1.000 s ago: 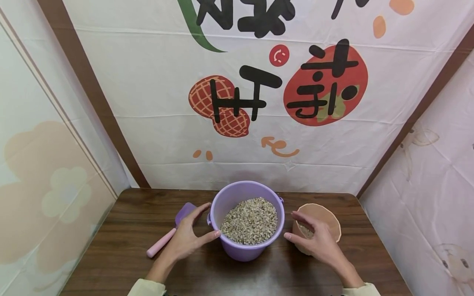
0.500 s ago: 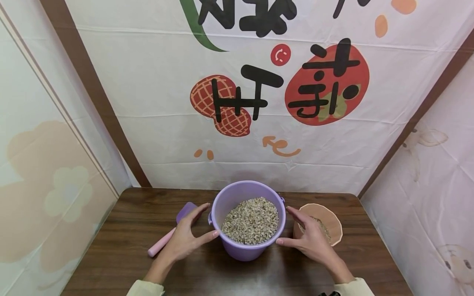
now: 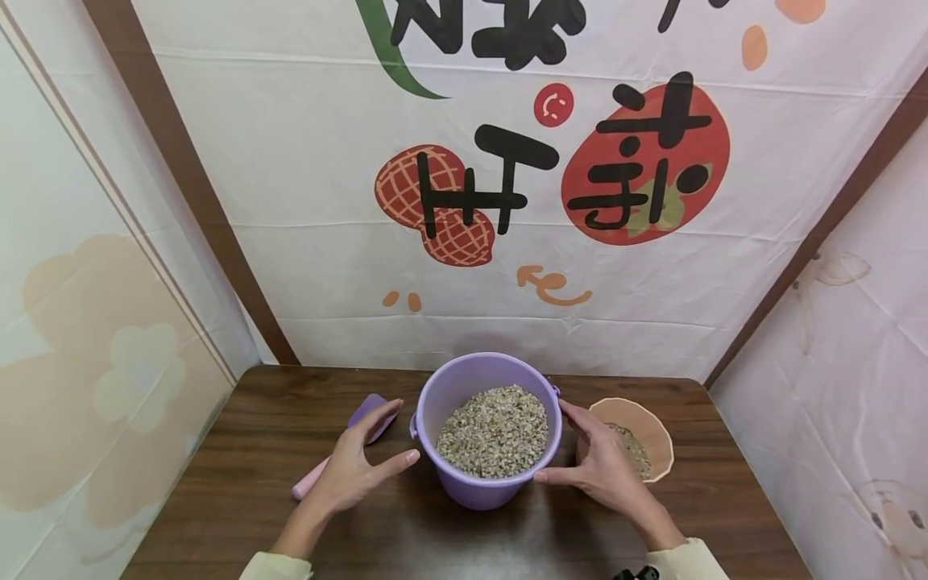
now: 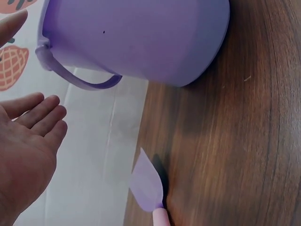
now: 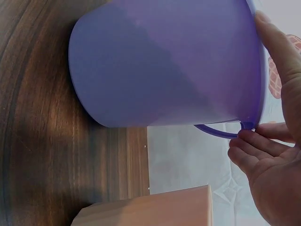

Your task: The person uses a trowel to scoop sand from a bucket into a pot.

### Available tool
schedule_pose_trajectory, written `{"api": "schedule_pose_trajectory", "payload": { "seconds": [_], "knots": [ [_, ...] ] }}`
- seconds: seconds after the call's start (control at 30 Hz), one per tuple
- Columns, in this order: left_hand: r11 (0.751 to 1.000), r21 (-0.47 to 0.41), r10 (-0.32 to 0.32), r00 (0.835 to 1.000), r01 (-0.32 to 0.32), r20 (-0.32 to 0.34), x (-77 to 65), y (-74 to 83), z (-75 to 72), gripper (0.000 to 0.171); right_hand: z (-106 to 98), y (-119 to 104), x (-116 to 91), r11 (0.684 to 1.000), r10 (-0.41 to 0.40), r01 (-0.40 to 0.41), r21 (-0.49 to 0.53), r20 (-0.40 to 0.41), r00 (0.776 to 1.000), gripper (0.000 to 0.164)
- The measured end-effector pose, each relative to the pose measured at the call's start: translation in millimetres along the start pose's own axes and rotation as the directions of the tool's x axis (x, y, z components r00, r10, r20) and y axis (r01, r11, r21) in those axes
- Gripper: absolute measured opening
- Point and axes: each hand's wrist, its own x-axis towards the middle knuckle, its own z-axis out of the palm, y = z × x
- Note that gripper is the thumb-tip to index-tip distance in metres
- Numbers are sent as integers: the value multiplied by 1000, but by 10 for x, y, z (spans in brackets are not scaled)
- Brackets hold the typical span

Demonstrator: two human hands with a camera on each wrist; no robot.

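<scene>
A purple bucket stands upright on the wooden table, partly filled with coarse grey-beige grains. My right hand is at its right side, thumb and fingertips touching the rim, fingers fairly straight. In the right wrist view the fingertips meet the bucket near one handle joint. My left hand hovers to the left with fingers spread, a small gap away from the bucket; the left wrist view shows its palm holding nothing. Beyond that hand lies a small shovel with a purple blade and pink handle, partly hidden in the head view.
Right of the bucket, a peach-coloured pot holds some grains and is partly covered by my right hand. A printed white cloth hangs right behind the table's back edge, with more cloth on both sides.
My right hand has moved left from in front of the pot to the bucket's rim. My left hand has drawn slightly left, away from the bucket. The bucket stays in place.
</scene>
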Motion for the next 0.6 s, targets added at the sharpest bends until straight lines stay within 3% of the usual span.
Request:
{"api": "schedule_pose_trajectory", "payload": {
  "seconds": [0.2,0.33,0.5,0.6],
  "knots": [
    [998,55,-4,1000,6,-22,-65,-52,-69,72,9,9,18,1000,12,-12,16,5,1000,110],
    [996,79,-27,999,29,-30,-120,-89,-107,71,24,16,16,994,9,-10,110,11,1000,108],
    [999,26,-34,999,34,-29,-159,-136,-138,71,62,39,14,931,-7,-9,364,44,999,106],
    [999,9,-34,999,34,-38,-172,-161,-153,69,77,57,8,905,-10,-12,426,49,999,105]
  ]
}}
